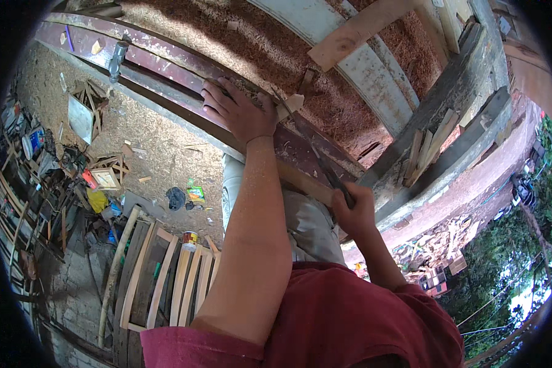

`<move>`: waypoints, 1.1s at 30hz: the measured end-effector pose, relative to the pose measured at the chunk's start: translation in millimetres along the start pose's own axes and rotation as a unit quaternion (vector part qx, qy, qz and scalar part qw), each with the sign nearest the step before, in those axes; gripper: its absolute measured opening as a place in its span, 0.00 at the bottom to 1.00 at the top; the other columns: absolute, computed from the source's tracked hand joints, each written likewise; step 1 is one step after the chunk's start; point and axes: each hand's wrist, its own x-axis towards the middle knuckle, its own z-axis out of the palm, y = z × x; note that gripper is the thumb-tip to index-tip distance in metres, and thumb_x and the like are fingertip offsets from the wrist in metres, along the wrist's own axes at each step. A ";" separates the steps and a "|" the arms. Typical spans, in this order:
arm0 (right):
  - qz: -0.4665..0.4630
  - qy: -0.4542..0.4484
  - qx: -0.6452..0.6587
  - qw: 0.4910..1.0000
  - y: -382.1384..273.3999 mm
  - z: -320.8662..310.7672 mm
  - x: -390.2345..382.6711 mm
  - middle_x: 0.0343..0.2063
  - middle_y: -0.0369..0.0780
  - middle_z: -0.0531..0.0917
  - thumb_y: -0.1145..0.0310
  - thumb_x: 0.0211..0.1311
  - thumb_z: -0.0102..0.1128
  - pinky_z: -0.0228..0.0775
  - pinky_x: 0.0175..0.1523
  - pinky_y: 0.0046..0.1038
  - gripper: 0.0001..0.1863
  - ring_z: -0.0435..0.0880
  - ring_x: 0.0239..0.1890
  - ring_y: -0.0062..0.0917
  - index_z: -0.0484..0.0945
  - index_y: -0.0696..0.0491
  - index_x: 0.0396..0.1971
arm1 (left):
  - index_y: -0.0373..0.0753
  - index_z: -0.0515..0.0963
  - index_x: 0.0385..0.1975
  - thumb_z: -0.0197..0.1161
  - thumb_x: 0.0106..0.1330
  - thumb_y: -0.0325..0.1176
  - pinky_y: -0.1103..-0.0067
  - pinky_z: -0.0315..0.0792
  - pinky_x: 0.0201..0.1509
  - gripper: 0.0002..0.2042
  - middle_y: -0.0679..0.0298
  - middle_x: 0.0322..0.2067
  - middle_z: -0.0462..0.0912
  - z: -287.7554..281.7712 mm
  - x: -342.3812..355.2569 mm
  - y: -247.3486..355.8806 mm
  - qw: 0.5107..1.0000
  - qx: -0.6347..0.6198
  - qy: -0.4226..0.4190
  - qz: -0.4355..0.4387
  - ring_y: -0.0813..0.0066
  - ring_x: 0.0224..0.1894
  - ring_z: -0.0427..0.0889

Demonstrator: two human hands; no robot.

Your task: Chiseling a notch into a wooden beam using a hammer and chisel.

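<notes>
Holding dark, narrow-bladed tool [336, 178] by handle in right grip [353, 208], closed firmly round it. Pointing blade [316, 149] forward-left toward small pale wood block [293, 104], just beside left grip [245, 113]. Resting left grip palm-down on maroon table [159, 69]; can't tell if clamped on block. Seeing hammer [116, 60] on same table, farther left of left grip, then small wood chip [96, 47] and slim purple stick [69, 38] beyond it.

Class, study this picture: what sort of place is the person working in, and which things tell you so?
Most likely a woodworking workshop: wood shavings litter the ground, cut planks lie about, and the right hand grips a long, dark-handled tool.
</notes>
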 end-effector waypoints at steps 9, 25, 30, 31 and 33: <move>-0.069 0.022 -0.016 0.997 9.7 5.3 0.2 0.21 0.52 0.80 0.67 0.65 0.68 0.73 0.33 0.39 0.11 0.82 0.23 0.45 0.82 0.61 0.28 | 0.26 0.54 0.81 0.61 0.65 0.49 0.43 0.33 0.87 0.48 0.33 0.82 0.46 -7.2 1.4 -0.9 0.999 0.000 -0.038 -0.015 0.35 0.86 0.40; -0.133 0.065 -0.032 0.988 1.7 27.0 37.3 0.20 0.48 0.78 0.66 0.70 0.63 0.71 0.33 0.39 0.13 0.80 0.22 0.40 0.80 0.60 0.29 | 0.27 0.55 0.81 0.62 0.64 0.50 0.44 0.36 0.87 0.48 0.35 0.83 0.47 -3.3 -0.9 2.9 1.000 -0.016 -0.012 -0.008 0.36 0.86 0.43; -0.072 0.045 -0.038 0.996 7.4 12.8 10.3 0.22 0.54 0.81 0.58 0.66 0.67 0.75 0.34 0.44 0.18 0.84 0.24 0.50 0.83 0.60 0.27 | 0.29 0.55 0.82 0.62 0.65 0.50 0.45 0.37 0.87 0.48 0.35 0.83 0.46 2.5 -3.4 -1.4 1.000 0.006 -0.017 -0.014 0.37 0.86 0.44; -0.058 0.031 -0.040 0.997 2.1 3.3 -4.9 0.23 0.55 0.81 0.56 0.66 0.67 0.75 0.36 0.45 0.20 0.85 0.26 0.50 0.83 0.60 0.27 | 0.29 0.55 0.81 0.62 0.65 0.50 0.44 0.38 0.87 0.48 0.35 0.83 0.46 -1.4 -1.6 -0.9 1.000 0.014 -0.012 -0.012 0.37 0.86 0.44; -0.044 0.034 -0.054 0.997 0.9 1.7 -6.4 0.23 0.56 0.82 0.56 0.66 0.67 0.76 0.36 0.45 0.20 0.85 0.26 0.50 0.83 0.61 0.27 | 0.29 0.55 0.81 0.62 0.65 0.51 0.44 0.38 0.87 0.48 0.35 0.83 0.47 -4.5 1.6 1.2 1.000 0.013 -0.014 -0.009 0.38 0.86 0.44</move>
